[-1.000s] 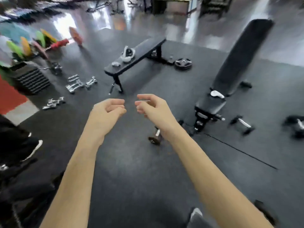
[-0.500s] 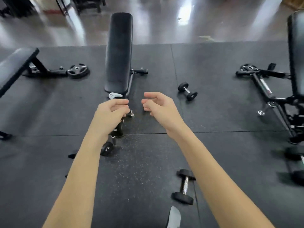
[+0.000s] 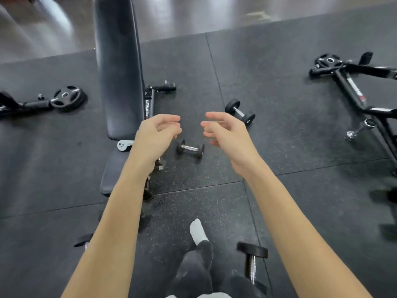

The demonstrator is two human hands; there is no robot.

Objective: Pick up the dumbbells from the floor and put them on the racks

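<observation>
Both hands are hanging over the rubber floor [image 3: 290, 61] with fingers loosely curled, the left hand [image 3: 155, 134] and right hand [image 3: 223, 134] each holding nothing. A small dumbbell [image 3: 190, 148] is lying on the floor between them, just beside the bench [image 3: 118, 72]; a second dumbbell [image 3: 240, 112] is sitting past the right hand, and a third dumbbell [image 3: 252, 263] is resting close to the person's foot [image 3: 198, 232] (an easy thing to trip on). The round heads are likely to roll if nudged, and no rack is showing, so the carry could be awkward.
</observation>
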